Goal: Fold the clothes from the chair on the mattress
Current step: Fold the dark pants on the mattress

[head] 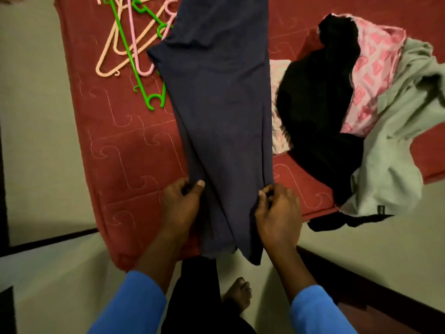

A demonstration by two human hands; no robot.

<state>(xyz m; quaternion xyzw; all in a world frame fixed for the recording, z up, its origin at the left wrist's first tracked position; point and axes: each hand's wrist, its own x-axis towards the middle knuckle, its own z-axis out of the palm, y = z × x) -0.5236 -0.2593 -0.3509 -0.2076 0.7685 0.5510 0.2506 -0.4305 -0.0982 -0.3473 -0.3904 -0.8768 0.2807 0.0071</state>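
Navy garment (216,92): laid lengthwise down the middle of the mattress, with its far end cut off by the top of the view and its near end hung over the near edge. Long creases are seen running down it.
Left hand (181,206): closed in a pinch on the garment's left edge near the mattress's near end. The thumb is pressed on top of the cloth and the fingers are curled beneath.
Right hand (277,210): closed in a pinch on the garment's right edge, level with the other hand. The cloth is caught between the thumb and the curled fingers.
Mattress (120,153): covered in red quilted fabric and set on a pale floor (36,116).
Hangers: a green hanger (133,61), a peach hanger (108,49) and a pink hanger (135,44) are heaped on the mattress's far left, with some partly covered by the garment's left side.
Clothes pile: a black garment (317,104), a pink patterned cloth (370,75) and a pale green garment (395,141) are bunched on the mattress to the right, just beside the navy one. Part of the pile is spilled over the near edge.
Sleeves: both forearms are covered in blue.
Foot (238,292): a bare foot is seen on the floor, below the garment's hanging end.
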